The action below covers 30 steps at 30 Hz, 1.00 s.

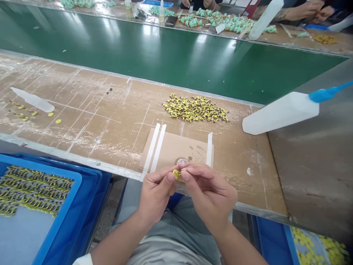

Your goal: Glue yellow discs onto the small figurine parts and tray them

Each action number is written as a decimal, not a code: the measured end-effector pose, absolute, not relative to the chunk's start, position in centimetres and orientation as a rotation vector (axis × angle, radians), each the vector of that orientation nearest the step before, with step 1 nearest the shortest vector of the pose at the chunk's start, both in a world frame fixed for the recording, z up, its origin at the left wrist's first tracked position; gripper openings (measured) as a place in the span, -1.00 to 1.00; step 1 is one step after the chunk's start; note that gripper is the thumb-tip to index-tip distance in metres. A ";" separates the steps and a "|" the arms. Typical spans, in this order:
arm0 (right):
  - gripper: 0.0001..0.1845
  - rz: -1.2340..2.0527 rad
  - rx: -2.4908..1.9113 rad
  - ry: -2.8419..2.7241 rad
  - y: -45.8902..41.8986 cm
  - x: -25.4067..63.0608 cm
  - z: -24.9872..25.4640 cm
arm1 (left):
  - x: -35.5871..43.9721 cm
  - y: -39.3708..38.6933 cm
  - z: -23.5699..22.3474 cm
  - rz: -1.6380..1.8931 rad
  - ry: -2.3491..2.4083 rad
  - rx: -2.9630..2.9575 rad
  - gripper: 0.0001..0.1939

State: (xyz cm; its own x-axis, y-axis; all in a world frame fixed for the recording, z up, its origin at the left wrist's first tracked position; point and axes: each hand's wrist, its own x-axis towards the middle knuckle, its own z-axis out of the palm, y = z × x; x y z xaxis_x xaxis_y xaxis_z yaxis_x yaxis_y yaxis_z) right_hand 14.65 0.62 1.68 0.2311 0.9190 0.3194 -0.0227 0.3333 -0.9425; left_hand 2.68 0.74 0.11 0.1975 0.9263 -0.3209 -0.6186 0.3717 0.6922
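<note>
My left hand (158,195) pinches a small round yellow disc (176,173) between thumb and forefinger. Against it, the closed fingertips of my right hand (211,195) grip a tiny dark piece, mostly hidden by the fingers. Both hands meet over the table's front edge. Just beyond them lies a taped cardboard sheet (171,145) with dark spots and a round mark. Farther back is a heap of small yellow-and-brown pieces (195,108).
A white squeeze bottle with a blue nozzle (281,112) leans at right. Another white bottle (33,100) lies at left near yellow pieces. Blue trays (78,184) hold rows of pieces at lower left; yellow discs (317,246) fill one at lower right. Co-workers' hands show across the green belt (138,55).
</note>
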 end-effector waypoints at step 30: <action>-0.60 0.583 -0.942 -1.431 0.7 15.8 2.6 | 1.0 -1.1 2.3 1.184 1.112 1.196 -0.60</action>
State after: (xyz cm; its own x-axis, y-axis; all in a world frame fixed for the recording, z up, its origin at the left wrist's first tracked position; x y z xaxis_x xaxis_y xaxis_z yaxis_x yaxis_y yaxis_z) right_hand 15.76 0.73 2.56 0.0987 0.8218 0.5612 0.1961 0.5368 -0.8206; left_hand 1.02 -1.14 2.27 0.0716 0.9974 0.0014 -0.0618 0.0031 0.9981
